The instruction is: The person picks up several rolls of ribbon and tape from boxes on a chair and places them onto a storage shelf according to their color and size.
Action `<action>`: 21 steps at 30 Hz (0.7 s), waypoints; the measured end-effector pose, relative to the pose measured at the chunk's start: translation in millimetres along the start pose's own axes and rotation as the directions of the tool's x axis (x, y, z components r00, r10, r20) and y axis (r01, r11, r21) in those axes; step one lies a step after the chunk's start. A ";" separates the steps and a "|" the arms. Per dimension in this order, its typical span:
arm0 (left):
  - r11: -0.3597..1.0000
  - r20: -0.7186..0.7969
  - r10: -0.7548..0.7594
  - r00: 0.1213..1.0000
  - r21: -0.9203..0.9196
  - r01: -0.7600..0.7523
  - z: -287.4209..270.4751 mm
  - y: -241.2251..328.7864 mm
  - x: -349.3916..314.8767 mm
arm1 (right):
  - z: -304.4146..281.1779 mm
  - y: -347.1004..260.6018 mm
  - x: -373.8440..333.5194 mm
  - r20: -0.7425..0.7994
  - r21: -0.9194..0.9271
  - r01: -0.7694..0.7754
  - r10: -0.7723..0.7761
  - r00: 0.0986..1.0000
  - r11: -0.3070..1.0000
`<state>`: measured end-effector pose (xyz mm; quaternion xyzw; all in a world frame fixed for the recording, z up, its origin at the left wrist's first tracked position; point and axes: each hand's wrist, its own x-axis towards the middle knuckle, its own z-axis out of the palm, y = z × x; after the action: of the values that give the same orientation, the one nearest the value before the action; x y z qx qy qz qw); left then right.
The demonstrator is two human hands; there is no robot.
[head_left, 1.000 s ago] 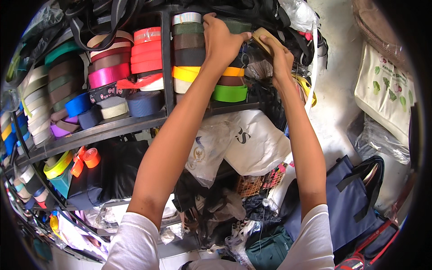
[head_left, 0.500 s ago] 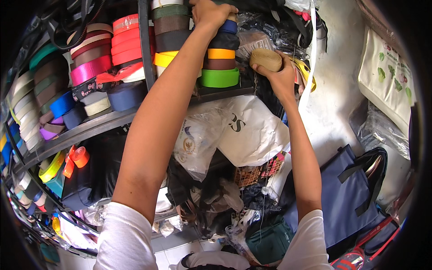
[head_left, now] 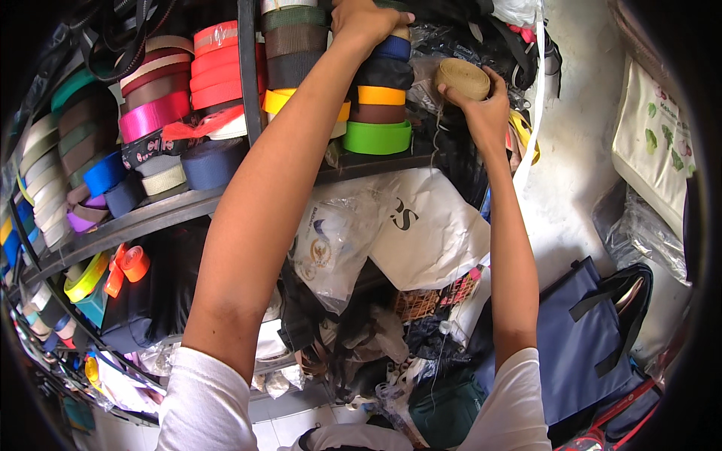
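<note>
My right hand (head_left: 485, 105) holds a tan roll of webbing strap (head_left: 462, 80), thumb at its near side and fingers round the right side. The roll is clear of the shelf stacks, its coiled top facing up. My left hand (head_left: 367, 24) reaches to the top of the stacked rolls; a finger points right, and the rest are hidden or cut off by the upper edge. Just beneath it is the edge of another tan roll (head_left: 402, 32), over a navy roll (head_left: 392, 48). Lower in that stack are black, yellow-orange (head_left: 381, 95), brown and bright green (head_left: 377, 137) rolls.
A dark metal shelf (head_left: 143, 218) carries many strap rolls, with an upright post (head_left: 249, 68) left of my arm. Plastic bags (head_left: 432, 233) hang below it. A white strap (head_left: 532, 113) hangs beside my right hand. At right are a pale wall and a navy bag (head_left: 560, 338).
The view has shifted slightly, so the shelf and both hands appear a little further right. My right hand still holds the tan roll, and my left hand stays on the stack.
</note>
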<state>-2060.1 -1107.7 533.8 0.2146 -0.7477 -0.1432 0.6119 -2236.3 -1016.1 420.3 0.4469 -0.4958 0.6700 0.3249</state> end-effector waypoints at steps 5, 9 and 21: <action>0.999 -0.076 0.048 0.996 0.002 -0.048 8.9 -10.4 5.4 | 12.8 5.7 24.7 0.223 -0.039 0.236 -0.222 0.949 0.971; 1.000 -0.020 0.016 1.000 0.021 -0.016 10.9 -12.3 7.4 | 22.0 8.3 30.7 0.288 0.012 0.229 -0.222 0.931 0.973; 0.970 -0.316 0.102 0.943 0.243 -0.023 50.0 6.4 -27.6 | 9.0 22.5 16.0 0.111 0.189 -0.079 0.059 0.992 0.979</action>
<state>-2105.5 -1090.8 502.8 0.2825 -0.6542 0.0037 0.7015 -2259.8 -1031.5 427.6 0.4932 -0.4599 0.7016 0.2300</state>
